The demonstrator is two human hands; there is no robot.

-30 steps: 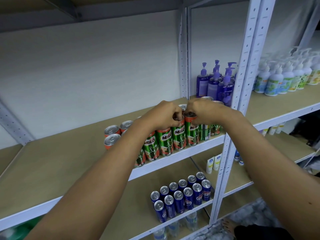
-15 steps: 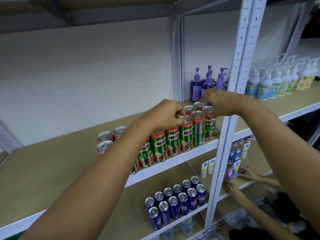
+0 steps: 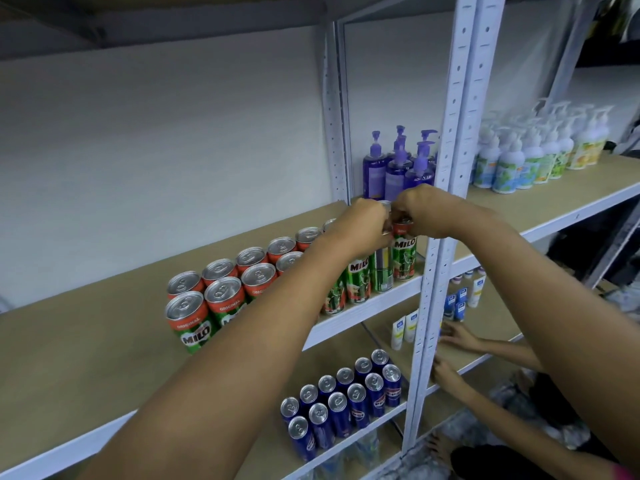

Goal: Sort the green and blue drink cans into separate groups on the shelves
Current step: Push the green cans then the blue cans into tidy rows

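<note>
Sorting nearly complete: colours already on separate shelves.
Green cans [image 3: 221, 299] fill the upper shelf [image 3: 86, 344]; blue cans [image 3: 346, 403] sit below at 6 o'clock. Left hand [image 3: 363, 225] and right hand [image 3: 420, 211] curl fingers on the end green cans' tops.

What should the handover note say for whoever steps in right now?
Left hand: curled over the tops of the green cans at the right end of the upper shelf.
Right hand: grips the top of the end can beside the post.
Green cans stand in two rows on the upper shelf. Blue cans stand in two rows on the shelf below.
Done: no mixed cans show; colours look separated.
Left: seat the end can and straighten the right end of the green rows. Some cans are hidden behind the arms, so check them.
Another person's hands work on the next bay.
</note>
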